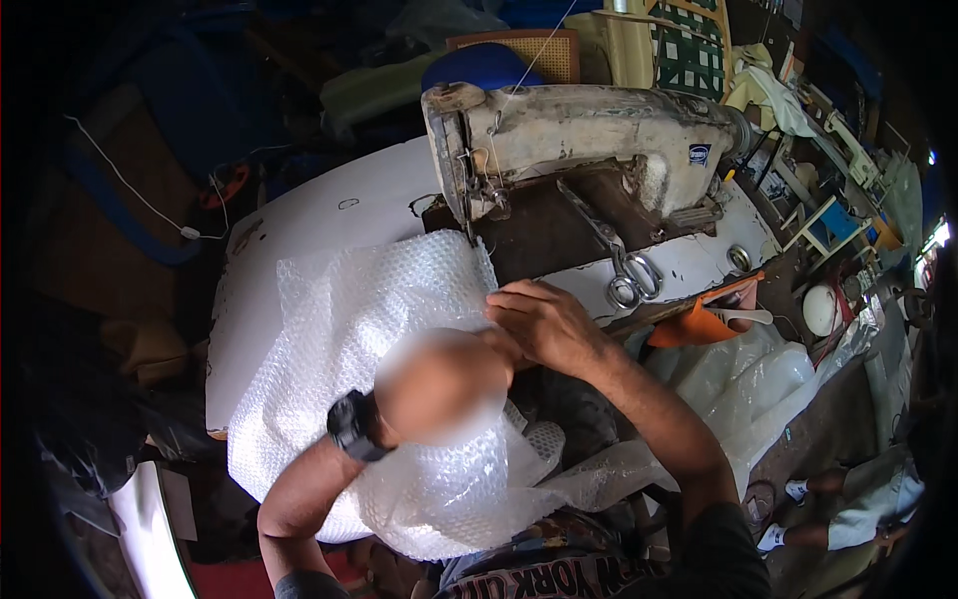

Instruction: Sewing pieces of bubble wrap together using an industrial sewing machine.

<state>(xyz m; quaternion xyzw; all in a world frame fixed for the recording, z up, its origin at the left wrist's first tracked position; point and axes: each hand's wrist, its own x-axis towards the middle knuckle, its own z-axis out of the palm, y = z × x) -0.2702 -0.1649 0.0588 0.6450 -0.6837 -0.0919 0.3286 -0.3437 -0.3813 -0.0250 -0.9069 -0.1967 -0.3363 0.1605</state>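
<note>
A large sheet of clear bubble wrap (339, 299) spreads over the table and down across my lap. Its far edge lies under the needle end of an old, worn sewing machine (589, 125). My right hand (544, 324) is closed at the wrap's right edge, fingertips pinched together just short of the needle. Close beside it, my left hand (439, 387) rests over the wrap, with a black watch (356, 426) on the wrist. A blur covers most of that hand, so its fingers cannot be made out.
Metal scissors (631, 280) lie on the machine bed, right of the needle. A small round metal piece (738, 259) sits near the table's (329, 215) right end. An orange pouch (699, 317) hangs at the front edge. Another person's legs (818, 509) show at lower right.
</note>
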